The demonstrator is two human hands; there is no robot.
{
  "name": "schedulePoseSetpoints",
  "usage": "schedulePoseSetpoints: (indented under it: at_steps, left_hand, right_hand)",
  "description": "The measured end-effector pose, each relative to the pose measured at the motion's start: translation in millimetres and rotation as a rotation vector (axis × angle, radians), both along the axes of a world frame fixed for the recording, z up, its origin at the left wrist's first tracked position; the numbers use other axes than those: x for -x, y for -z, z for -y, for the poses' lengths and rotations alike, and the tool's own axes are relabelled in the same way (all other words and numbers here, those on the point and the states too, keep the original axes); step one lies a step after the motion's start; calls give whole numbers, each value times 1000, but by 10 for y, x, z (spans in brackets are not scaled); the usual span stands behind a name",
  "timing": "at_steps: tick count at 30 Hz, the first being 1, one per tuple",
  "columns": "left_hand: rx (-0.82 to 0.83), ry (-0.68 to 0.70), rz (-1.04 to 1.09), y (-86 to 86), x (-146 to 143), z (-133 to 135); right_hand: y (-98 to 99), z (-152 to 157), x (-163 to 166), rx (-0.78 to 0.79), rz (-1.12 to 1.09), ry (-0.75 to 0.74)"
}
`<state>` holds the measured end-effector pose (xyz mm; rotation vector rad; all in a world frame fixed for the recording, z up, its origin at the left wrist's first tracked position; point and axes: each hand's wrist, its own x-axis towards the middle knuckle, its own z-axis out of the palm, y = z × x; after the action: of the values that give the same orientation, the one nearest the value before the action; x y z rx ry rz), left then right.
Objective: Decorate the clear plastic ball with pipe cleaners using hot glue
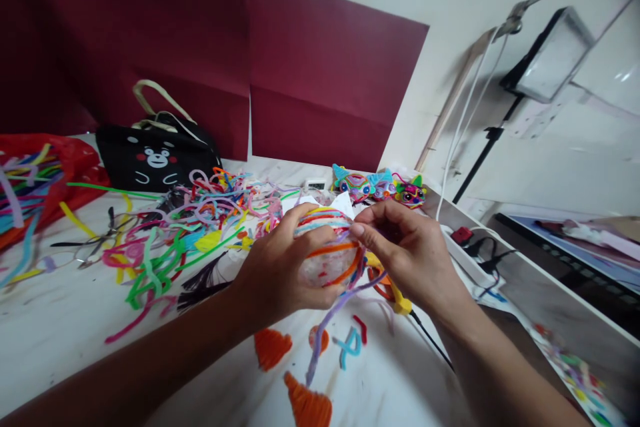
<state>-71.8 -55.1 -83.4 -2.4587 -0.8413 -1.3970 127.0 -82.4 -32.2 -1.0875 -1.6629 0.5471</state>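
My left hand (pixel 280 267) is wrapped round a ball (pixel 327 243) covered in coloured pipe cleaners, held above the white table (pixel 60 327). My right hand (pixel 405 250) pinches a lilac pipe cleaner (pixel 330 320) against the ball's right side; its loose end hangs down toward the table. Below the hands lie orange pipe-cleaner cones (pixel 273 347), a small blue twisted piece (pixel 350 343) and a red piece (pixel 360 327).
A heap of loose pipe cleaners (pixel 190 227) spreads over the table's left, with scissors (pixel 97 240), a red bag (pixel 55 173) and a black bear-face tote (pixel 157 157). Finished colourful animal faces (pixel 380 188) stand at the back. A yellow-tipped tool and cable (pixel 405 307) lie at right.
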Motion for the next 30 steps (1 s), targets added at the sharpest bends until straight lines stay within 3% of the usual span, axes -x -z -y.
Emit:
schedulePoseSetpoints:
  at_steps: [9, 16, 30]
  left_hand:
    - [-21, 0, -1, -84, -8, 50]
    - [-9, -2, 40, -53, -11, 31]
    - [49, 72, 122, -19, -25, 12]
  right_hand:
    - [28, 29, -30, 26, -52, 39]
    - [40, 28, 12, 54, -100, 76]
    - [-30, 17, 31, 187, -283, 9]
